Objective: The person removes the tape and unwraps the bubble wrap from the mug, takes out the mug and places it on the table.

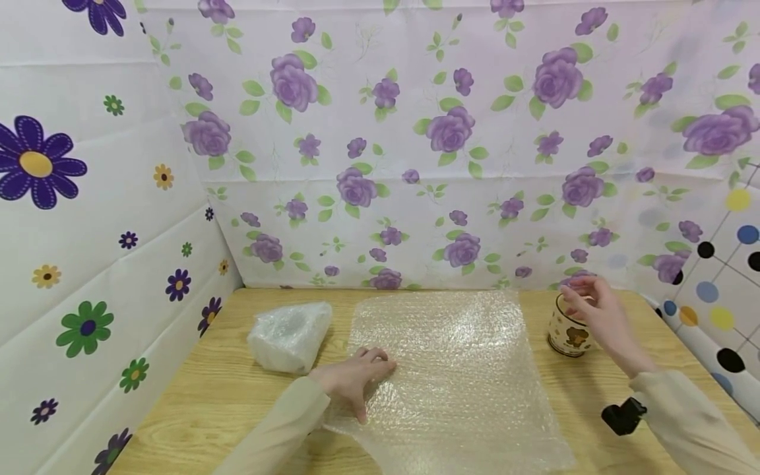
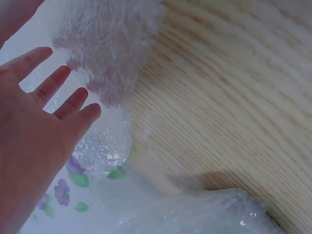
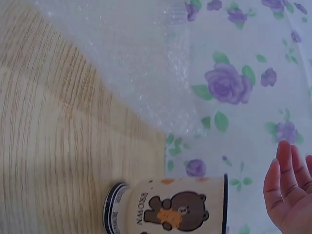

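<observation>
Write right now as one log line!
left hand: at bubble wrap edge | right hand: above cup, empty | bundle: left of bubble wrap

3 patterned sheets (image 1: 410, 158) around a wooden table (image 1: 196, 415) suggest a booth.

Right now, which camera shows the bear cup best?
The right wrist view: the cup is largest there, its bear picture and BROWN lettering plain, though the frame's edge cuts it off. The head view shows it small, its rim partly behind the right hand. The left wrist view misses it.
</observation>
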A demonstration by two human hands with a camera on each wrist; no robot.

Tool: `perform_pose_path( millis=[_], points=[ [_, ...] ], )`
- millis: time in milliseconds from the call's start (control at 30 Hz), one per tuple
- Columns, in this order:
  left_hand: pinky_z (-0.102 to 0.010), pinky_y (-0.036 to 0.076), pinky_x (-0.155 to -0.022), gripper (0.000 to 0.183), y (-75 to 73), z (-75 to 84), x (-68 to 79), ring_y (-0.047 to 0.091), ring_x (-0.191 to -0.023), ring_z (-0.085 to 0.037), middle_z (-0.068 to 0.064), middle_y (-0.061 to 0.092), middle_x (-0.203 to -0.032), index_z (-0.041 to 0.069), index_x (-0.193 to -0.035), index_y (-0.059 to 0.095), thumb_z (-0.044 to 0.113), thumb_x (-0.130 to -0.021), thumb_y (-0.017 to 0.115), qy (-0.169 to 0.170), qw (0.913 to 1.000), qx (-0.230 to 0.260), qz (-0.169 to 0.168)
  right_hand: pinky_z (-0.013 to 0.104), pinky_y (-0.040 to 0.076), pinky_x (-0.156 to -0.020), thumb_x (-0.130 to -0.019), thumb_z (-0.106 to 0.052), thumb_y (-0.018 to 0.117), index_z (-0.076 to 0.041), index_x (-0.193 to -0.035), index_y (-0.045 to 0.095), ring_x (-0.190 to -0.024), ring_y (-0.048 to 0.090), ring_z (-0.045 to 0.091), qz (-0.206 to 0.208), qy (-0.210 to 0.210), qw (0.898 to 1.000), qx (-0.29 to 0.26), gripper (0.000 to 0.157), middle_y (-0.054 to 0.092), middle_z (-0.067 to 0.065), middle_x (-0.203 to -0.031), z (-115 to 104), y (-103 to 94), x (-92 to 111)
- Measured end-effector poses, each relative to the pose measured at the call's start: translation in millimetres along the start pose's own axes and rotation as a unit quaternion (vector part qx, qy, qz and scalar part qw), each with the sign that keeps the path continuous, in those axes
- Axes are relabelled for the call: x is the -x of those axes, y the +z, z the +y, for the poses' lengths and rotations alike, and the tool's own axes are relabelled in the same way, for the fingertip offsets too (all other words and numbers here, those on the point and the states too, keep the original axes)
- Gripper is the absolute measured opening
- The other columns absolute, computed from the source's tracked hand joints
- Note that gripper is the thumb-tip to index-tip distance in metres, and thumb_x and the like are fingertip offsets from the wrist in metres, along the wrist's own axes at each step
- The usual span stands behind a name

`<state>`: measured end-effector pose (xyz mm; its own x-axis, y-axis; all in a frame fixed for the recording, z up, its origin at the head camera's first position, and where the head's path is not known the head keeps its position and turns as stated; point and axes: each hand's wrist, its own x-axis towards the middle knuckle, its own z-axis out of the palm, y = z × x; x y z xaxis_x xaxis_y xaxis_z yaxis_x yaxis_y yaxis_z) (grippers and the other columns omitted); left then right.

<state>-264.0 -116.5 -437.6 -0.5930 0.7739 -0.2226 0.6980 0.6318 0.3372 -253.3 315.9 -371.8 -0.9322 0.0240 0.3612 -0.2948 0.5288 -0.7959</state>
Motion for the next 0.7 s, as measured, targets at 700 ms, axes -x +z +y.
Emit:
perform_pose_path(
  millis=[700],
  points=[
    [-0.045, 0.039, -0.089, 0.069, -46.7, -2.1, 23.8, 0.032, -0.121, -0.035, -0.019, 0.029, -0.136, 0.003, -0.132, 0.042, 0.002, -0.071, 0.075, 0.007, 0.9858, 0.085, 0.144, 0.029, 0.050, -0.061, -0.094, -0.024, 0.051, 0.005, -0.114, 0.043, -0.073, 0.058, 0.024, -0.070, -0.064, 0.995, -0.038, 0.036, 0.054, 0.020, -0.096, -54.5, 40.6, -28.5]
  ],
)
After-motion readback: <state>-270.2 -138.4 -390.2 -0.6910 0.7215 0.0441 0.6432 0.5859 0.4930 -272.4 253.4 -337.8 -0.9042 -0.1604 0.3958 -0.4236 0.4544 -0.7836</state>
